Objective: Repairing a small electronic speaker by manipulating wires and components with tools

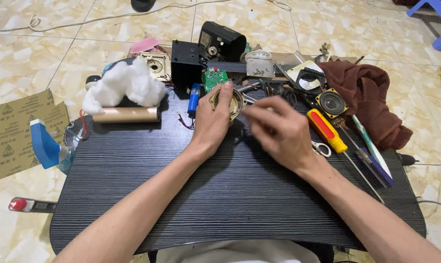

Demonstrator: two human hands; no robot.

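Stretching up from the lower edge of the frame, both forearms cross the dark ribbed surface (230, 195). At centre, the left hand (211, 122) clasps a round brass-coloured speaker driver (229, 103), its thumb laid over the rim. Just right of it, the right hand (279, 130) is blurred; I cannot tell whether its fingers grip anything. Right of that lie a red-and-yellow screwdriver (326, 130) and a brown cloth (371, 100). Farther up sit a green circuit board (214, 78), white stuffing (123, 85) and a black box (186, 62).
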